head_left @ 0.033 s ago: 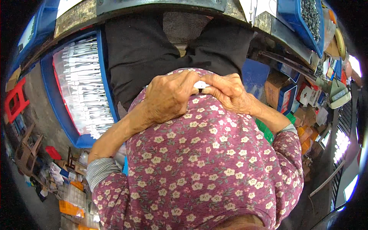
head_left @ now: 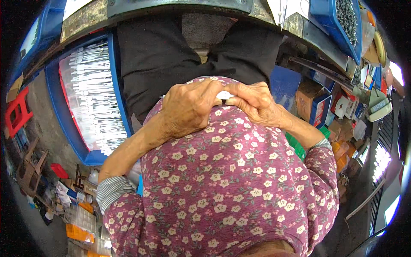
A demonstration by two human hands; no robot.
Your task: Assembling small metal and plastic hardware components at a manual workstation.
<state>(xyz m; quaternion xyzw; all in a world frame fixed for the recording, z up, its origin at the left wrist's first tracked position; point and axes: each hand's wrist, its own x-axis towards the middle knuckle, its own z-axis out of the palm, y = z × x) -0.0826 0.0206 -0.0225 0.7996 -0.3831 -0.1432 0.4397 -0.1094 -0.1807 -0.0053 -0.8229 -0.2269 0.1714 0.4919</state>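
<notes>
Close to my belly, a small white plastic piece [head_left: 223,95] is pinched between my two hands. My left hand [head_left: 188,105] is closed, with its thumb and forefinger on the piece's left end. From the other side, the thumb and forefinger of my right hand [head_left: 255,103] grip its right end. A small dark part shows just under the white piece, too small to make out. Much of the piece is hidden behind my fingers.
Left of my lap stands a blue tray [head_left: 81,147] of slender white-and-dark pieces. A workbench edge [head_left: 180,9] runs across the far side. A blue bin [head_left: 327,21] of small dark parts sits far right. Cardboard boxes [head_left: 306,98] stand at right, a red stool [head_left: 18,112] at left.
</notes>
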